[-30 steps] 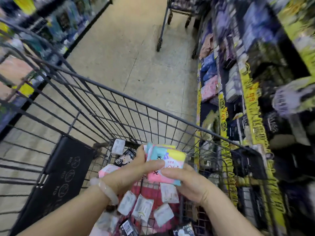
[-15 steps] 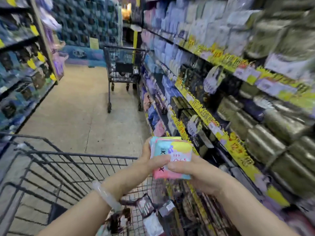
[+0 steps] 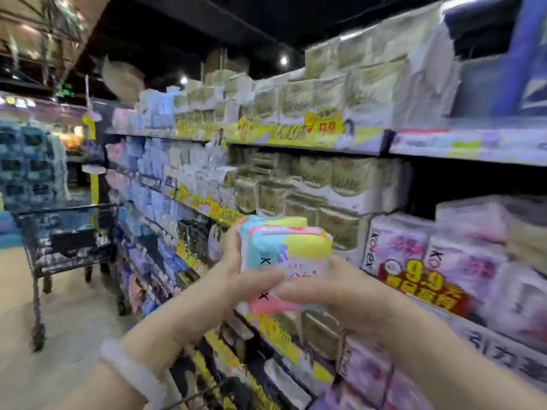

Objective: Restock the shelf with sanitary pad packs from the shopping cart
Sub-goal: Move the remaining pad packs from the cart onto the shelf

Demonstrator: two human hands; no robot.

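Both hands hold a small stack of sanitary pad packs (image 3: 284, 255), coloured blue, yellow, pink and white, at chest height in front of the shelves. My left hand (image 3: 236, 279) grips the stack's left side with the thumb across its front. My right hand (image 3: 331, 291) grips it from the right and below. The shelf (image 3: 325, 143) runs along the right, filled with packs. Purple and white packs (image 3: 414, 250) stand just right of the stack. Only the top rim of my shopping cart (image 3: 207, 392) shows at the bottom edge.
Green and white packs (image 3: 310, 184) fill the middle shelf behind the stack. A second cart (image 3: 68, 238) stands in the aisle at the left. Yellow price strips (image 3: 213, 208) line the shelf edges. A red promotion label (image 3: 423, 282) hangs on the purple packs.
The view has swung up from the cart basket to the shelves. Both hands have lifted the stack of packs out of the cart and up toward the shelf.
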